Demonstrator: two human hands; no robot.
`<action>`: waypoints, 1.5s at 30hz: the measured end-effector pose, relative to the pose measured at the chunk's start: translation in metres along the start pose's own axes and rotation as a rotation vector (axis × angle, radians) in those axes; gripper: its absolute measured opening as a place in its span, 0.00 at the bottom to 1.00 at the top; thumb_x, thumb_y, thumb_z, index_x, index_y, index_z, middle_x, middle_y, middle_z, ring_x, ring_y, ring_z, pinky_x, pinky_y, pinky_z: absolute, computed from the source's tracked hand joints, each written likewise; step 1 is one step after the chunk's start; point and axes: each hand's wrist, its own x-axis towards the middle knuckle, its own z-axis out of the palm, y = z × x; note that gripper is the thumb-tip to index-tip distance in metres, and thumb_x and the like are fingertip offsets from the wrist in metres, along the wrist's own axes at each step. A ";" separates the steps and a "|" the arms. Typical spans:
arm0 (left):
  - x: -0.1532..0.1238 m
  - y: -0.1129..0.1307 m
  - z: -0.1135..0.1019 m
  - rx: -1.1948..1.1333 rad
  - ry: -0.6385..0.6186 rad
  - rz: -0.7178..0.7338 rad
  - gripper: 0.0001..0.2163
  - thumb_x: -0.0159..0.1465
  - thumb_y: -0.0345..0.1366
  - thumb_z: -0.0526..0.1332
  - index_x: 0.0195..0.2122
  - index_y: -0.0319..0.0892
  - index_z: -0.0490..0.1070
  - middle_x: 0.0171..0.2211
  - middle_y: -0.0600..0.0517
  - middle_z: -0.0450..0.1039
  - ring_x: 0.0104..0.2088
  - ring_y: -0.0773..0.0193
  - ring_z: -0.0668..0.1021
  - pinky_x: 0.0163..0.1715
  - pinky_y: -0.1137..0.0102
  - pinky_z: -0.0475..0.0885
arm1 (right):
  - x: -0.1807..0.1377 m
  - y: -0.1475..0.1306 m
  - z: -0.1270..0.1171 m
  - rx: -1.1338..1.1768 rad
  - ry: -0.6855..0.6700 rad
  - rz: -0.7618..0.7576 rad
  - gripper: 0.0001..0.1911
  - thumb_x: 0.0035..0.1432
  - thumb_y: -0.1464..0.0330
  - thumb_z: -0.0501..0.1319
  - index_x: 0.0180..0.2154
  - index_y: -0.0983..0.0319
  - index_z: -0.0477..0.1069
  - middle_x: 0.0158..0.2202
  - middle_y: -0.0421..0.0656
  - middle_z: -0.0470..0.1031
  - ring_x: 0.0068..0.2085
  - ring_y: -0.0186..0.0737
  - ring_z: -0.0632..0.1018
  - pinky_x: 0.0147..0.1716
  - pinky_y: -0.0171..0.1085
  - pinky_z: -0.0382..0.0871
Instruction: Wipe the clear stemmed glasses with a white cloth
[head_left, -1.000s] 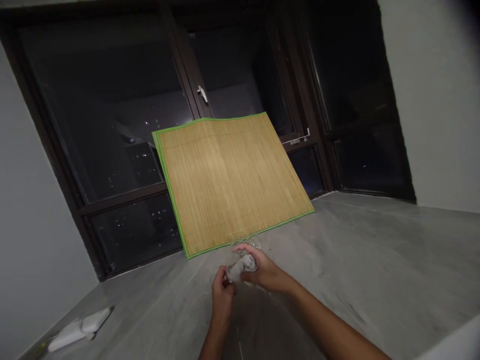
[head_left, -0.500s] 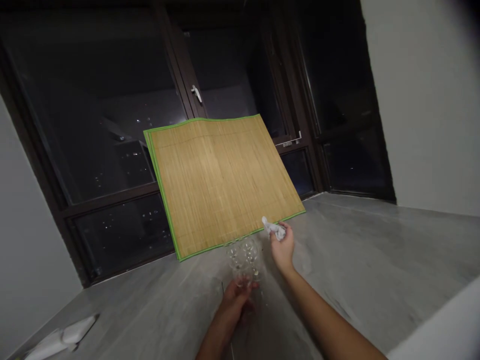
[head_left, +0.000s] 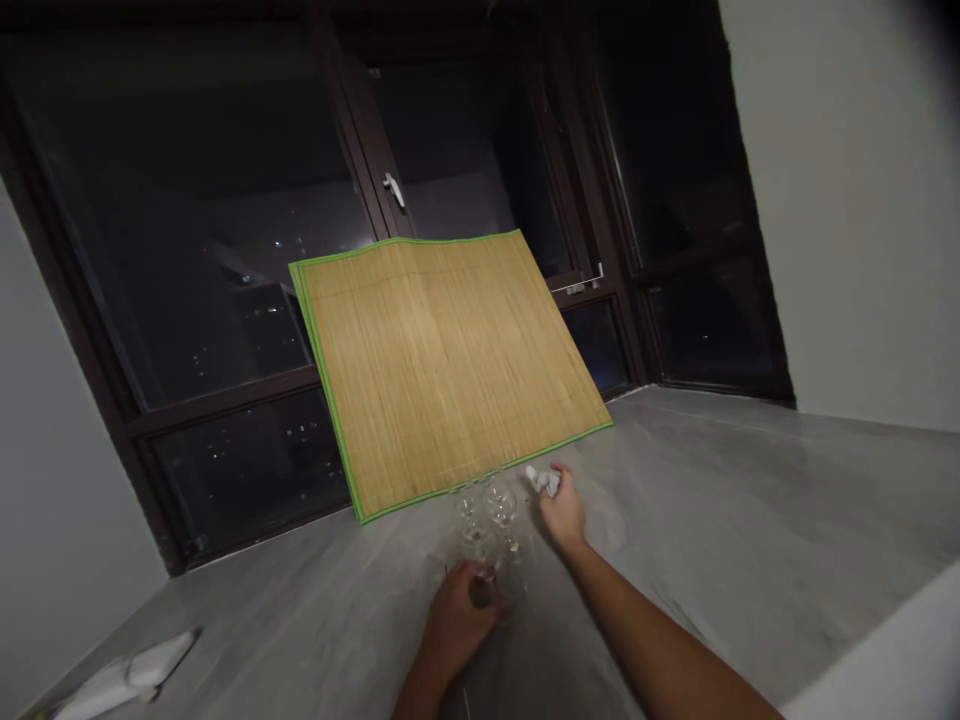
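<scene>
Both hands have parted since one second ago, when they were close together around a crumpled white cloth (head_left: 546,482); over the last half second each has also shifted slightly nearer. Two hands are at work. The right hand (head_left: 564,510) is closed on the one cloth, gripping it between thumb and fingers, with a white end sticking out to the left. The left hand (head_left: 459,615) is lower and nearer, its fingers curled at the near side of the clear glasses (head_left: 475,532); whether they grip one cannot be told.

These glasses stand in a tight cluster between the hands and the mat. At least three rounded shapes can be counted, two far and one nearer, but their outlines overlap and the full number is uncertain. Their far side comes up to the lower edge of one bamboo mat (head_left: 457,360), bordered in green, which leans back against the window (head_left: 180,200). Its left border shows more than one green line.

Under everything runs one grey window ledge (head_left: 720,500). The widest room for moving lies to the right, from the right forearm (head_left: 637,620) across to the right wall (head_left: 840,200). A narrower stretch lies left of the left hand, as far as one white bundle (head_left: 124,680) at the near left edge. One white handle (head_left: 394,190) sits on the window frame beyond the mat.
</scene>
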 end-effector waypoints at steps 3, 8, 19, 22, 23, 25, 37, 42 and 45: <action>-0.004 0.005 -0.014 0.165 -0.042 0.150 0.15 0.47 0.40 0.71 0.37 0.48 0.79 0.41 0.49 0.76 0.46 0.51 0.74 0.49 0.60 0.66 | 0.000 0.002 0.001 -0.061 -0.019 -0.005 0.26 0.57 0.67 0.52 0.57 0.62 0.62 0.33 0.45 0.77 0.32 0.44 0.77 0.31 0.36 0.65; -0.005 0.004 -0.023 0.221 -0.056 0.205 0.16 0.47 0.43 0.71 0.39 0.51 0.80 0.43 0.48 0.76 0.48 0.48 0.73 0.55 0.55 0.60 | 0.000 0.004 0.003 -0.081 -0.032 -0.012 0.25 0.58 0.68 0.52 0.57 0.61 0.62 0.35 0.45 0.78 0.32 0.42 0.78 0.31 0.35 0.65; 0.002 -0.007 -0.010 0.289 -0.046 0.222 0.22 0.49 0.48 0.71 0.46 0.56 0.78 0.52 0.46 0.75 0.56 0.44 0.71 0.62 0.44 0.51 | -0.002 0.001 0.002 -0.126 -0.091 -0.001 0.24 0.59 0.68 0.52 0.57 0.61 0.61 0.36 0.46 0.78 0.34 0.44 0.78 0.31 0.36 0.63; 0.002 -0.007 -0.007 0.304 -0.085 0.223 0.24 0.52 0.48 0.69 0.52 0.57 0.75 0.58 0.46 0.71 0.61 0.43 0.66 0.64 0.42 0.44 | -0.002 0.002 0.003 -0.136 -0.104 0.004 0.24 0.59 0.69 0.51 0.57 0.62 0.61 0.38 0.48 0.78 0.36 0.45 0.79 0.32 0.36 0.63; 0.002 -0.007 -0.007 0.320 -0.106 0.212 0.26 0.53 0.48 0.69 0.54 0.57 0.73 0.60 0.46 0.69 0.62 0.43 0.65 0.64 0.41 0.42 | -0.002 0.002 0.004 -0.138 -0.108 0.004 0.23 0.60 0.69 0.51 0.57 0.61 0.60 0.39 0.48 0.79 0.36 0.45 0.79 0.32 0.36 0.63; 0.004 -0.008 -0.006 0.365 -0.162 0.170 0.29 0.55 0.49 0.67 0.59 0.57 0.68 0.64 0.46 0.64 0.65 0.42 0.61 0.63 0.40 0.39 | -0.002 0.002 0.005 -0.140 -0.116 0.006 0.23 0.60 0.69 0.52 0.57 0.61 0.60 0.39 0.47 0.79 0.37 0.44 0.79 0.33 0.35 0.62; 0.028 0.008 -0.004 0.677 -0.486 0.056 0.32 0.65 0.56 0.47 0.69 0.54 0.47 0.72 0.51 0.40 0.71 0.52 0.45 0.65 0.43 0.37 | -0.001 -0.002 0.006 -0.151 -0.147 0.048 0.23 0.60 0.71 0.54 0.57 0.58 0.61 0.40 0.44 0.79 0.40 0.41 0.79 0.34 0.33 0.62; 0.030 0.013 -0.005 0.711 -0.533 0.032 0.31 0.67 0.53 0.43 0.70 0.51 0.42 0.72 0.51 0.36 0.71 0.56 0.42 0.66 0.46 0.38 | -0.001 -0.003 0.006 -0.160 -0.163 0.062 0.23 0.60 0.72 0.55 0.57 0.58 0.61 0.41 0.44 0.79 0.40 0.40 0.79 0.35 0.33 0.62; 0.031 0.013 -0.005 0.725 -0.546 0.032 0.32 0.66 0.53 0.43 0.70 0.51 0.43 0.72 0.50 0.35 0.71 0.54 0.41 0.65 0.43 0.36 | -0.001 -0.004 0.005 -0.156 -0.166 0.066 0.23 0.60 0.72 0.55 0.57 0.58 0.62 0.40 0.44 0.79 0.40 0.41 0.79 0.34 0.33 0.62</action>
